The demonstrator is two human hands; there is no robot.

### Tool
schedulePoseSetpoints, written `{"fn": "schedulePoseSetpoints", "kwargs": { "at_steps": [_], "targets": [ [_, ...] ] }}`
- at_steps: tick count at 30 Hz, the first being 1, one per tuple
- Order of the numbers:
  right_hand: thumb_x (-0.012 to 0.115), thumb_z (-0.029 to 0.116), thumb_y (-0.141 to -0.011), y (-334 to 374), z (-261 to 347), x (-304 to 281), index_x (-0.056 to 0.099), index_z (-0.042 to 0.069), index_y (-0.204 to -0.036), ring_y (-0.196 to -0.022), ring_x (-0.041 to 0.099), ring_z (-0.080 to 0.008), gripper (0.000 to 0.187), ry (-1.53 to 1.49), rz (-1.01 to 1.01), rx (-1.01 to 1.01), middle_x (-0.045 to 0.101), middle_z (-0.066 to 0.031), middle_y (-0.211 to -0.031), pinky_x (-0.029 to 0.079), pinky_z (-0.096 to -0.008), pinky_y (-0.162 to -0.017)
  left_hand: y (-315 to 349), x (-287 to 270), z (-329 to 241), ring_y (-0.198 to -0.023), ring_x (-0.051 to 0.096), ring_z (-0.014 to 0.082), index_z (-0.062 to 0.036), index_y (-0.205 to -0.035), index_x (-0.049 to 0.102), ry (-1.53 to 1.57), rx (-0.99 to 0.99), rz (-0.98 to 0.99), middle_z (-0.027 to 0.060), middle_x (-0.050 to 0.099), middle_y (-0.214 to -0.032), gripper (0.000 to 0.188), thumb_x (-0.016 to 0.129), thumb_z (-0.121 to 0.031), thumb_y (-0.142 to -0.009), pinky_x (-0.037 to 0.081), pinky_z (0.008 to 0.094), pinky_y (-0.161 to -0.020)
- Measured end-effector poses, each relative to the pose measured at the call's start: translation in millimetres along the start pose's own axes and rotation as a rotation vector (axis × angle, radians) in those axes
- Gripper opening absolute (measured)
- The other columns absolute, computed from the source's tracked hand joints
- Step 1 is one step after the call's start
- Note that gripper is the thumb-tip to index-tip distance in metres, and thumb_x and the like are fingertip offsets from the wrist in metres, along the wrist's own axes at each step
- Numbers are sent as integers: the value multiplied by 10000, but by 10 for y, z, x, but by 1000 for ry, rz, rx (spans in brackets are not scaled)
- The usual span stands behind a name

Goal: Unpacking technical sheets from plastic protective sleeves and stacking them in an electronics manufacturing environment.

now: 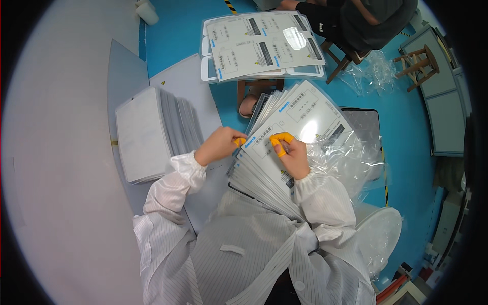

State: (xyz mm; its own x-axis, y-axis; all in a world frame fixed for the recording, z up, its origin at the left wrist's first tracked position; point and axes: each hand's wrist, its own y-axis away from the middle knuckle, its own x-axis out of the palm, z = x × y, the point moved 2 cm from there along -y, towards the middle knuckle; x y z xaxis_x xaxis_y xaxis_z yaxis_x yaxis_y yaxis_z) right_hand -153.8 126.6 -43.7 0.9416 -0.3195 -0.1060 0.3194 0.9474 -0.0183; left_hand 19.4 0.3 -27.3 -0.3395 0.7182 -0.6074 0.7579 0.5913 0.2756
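A fanned stack of white printed panel sheets [284, 122] leans across my lap, its layers spread toward the lower right and the upper left. My left hand [218, 145] is closed at the left corner of the top sheet, with an orange finger cot on the thumb; the fingertips pinch at that edge. Over the top sheet's face, my right hand [292, 154] has thumb and forefinger, both in orange cots, pressed together. Whatever lies between these right fingertips is too small to make out. White striped sleeves cover both forearms.
A thick stack of pale sheets [142, 134] stands on the grey board [201, 101] at left. More printed sheets [264, 46] rest on a stool ahead. Crumpled clear film [345, 157] lies right of my lap. Another person [376, 25] sits at far right, near a wooden stool [419, 66].
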Motion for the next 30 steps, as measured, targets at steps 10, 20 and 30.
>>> {"fn": "schedulePoseSetpoints", "kwargs": {
  "at_steps": [10, 20, 30],
  "targets": [
    [695, 197, -728, 2, 150, 179, 615, 23, -877, -623, 597, -273, 243, 344, -71, -197, 616, -117, -782, 484, -317, -567, 144, -127, -382, -605, 593, 229, -12, -975, 645, -27, 29, -178, 165, 634, -736, 244, 605, -23, -735, 476, 286, -583],
    [762, 274, -637, -39, -30, 444, 543, 19, -824, -646, 589, -311, 384, 562, 0, -183, 555, -110, -867, 484, -369, -570, 123, -105, -191, -618, 604, 102, 14, -982, 647, 314, -144, -54, 95, 657, -726, 290, 596, 48, -698, 484, 227, -587],
    [733, 141, -667, -35, 43, 433, 536, 18, -824, -661, 570, -311, 281, 511, 0, -142, 539, -123, -806, 467, -354, -582, 100, -108, -168, -597, 561, 43, 27, -973, 651, 349, -142, -33, 50, 640, -680, 298, 558, 85, -695, 452, 180, -559]
  ]
}}
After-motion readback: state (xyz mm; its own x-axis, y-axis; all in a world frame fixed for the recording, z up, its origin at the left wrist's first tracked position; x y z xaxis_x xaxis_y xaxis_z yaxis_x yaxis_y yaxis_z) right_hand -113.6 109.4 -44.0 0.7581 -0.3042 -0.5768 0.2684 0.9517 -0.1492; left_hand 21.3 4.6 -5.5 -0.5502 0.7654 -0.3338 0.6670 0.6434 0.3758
